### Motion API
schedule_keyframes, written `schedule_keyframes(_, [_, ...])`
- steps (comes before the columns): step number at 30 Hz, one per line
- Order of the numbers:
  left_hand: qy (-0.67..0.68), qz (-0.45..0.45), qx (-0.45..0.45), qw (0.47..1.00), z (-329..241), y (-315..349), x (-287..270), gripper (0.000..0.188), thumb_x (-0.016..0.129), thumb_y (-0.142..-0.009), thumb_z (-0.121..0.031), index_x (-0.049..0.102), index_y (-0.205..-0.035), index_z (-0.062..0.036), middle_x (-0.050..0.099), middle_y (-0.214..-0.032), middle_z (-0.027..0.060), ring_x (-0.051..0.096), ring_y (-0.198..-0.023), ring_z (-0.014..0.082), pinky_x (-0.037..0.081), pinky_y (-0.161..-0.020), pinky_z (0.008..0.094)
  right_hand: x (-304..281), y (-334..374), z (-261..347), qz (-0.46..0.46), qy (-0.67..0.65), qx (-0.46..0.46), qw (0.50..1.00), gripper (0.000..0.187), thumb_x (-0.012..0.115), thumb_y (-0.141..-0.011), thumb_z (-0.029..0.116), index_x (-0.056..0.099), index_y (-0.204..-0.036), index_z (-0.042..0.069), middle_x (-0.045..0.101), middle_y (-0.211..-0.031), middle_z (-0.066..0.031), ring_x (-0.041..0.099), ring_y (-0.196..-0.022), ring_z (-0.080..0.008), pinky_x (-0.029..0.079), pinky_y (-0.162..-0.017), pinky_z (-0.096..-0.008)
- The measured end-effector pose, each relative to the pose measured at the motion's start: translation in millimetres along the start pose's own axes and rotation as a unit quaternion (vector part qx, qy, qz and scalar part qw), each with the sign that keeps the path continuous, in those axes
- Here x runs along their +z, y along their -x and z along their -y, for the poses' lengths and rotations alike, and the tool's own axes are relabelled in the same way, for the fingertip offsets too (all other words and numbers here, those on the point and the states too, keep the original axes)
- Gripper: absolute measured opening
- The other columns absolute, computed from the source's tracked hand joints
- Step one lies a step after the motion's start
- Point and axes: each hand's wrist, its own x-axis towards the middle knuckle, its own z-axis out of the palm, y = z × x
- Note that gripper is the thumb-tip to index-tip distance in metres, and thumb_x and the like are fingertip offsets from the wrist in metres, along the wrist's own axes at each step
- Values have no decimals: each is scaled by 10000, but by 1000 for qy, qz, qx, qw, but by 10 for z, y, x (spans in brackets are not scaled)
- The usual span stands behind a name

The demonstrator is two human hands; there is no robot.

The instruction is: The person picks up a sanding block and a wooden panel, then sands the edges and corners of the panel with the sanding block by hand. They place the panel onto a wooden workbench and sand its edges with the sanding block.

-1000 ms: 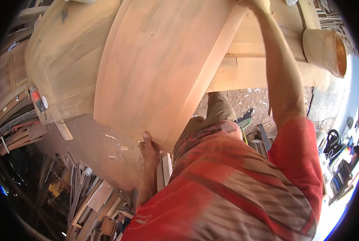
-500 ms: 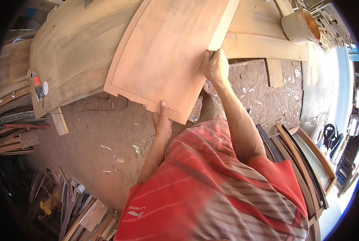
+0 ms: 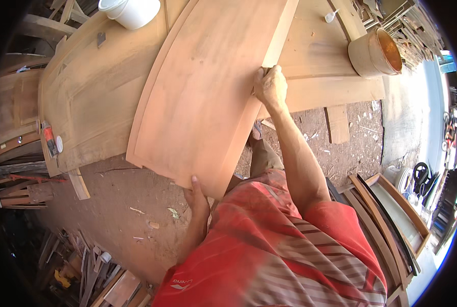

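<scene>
A long reddish-brown wooden panel (image 3: 197, 112) with a raised field slants from the top of the view towards my body. At its near end, my left hand (image 3: 196, 200) holds the lower edge, thumb on top and fingers underneath, mostly hidden. My right hand (image 3: 272, 88) is closed at the panel's right edge, further up. A small dark bit shows beside its thumb; I cannot make out what it is. The panel lies across paler wooden boards (image 3: 98, 97), its near end sticking out beyond them.
A brown-stained bucket (image 3: 366, 56) and a small white bottle (image 3: 330, 17) stand right; a white bucket (image 3: 136, 13) stands far left. A red power tool (image 3: 49, 139) lies at the left edge. Wood offcuts (image 3: 93, 271) pile lower left; frames (image 3: 399, 204) lean at right.
The panel's near end has come closer to my body, with my left hand still on it. My right hand stays at the right edge. The view has shifted, bringing in the white bucket.
</scene>
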Motion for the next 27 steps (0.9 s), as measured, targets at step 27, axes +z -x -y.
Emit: schedule_keyframes(27, [-54, -50, -85, 994, -306, 48, 124, 540, 641, -1066, -301, 390, -1496, -92, 531, -1418, 127, 573, -1292, 263, 550, -1031, 444, -165, -763, -464, 10, -6, -213, 977, 326, 611, -1001, 245, 484, -993, -54, 655, -902, -334, 661, -832, -537, 542, -748, -602])
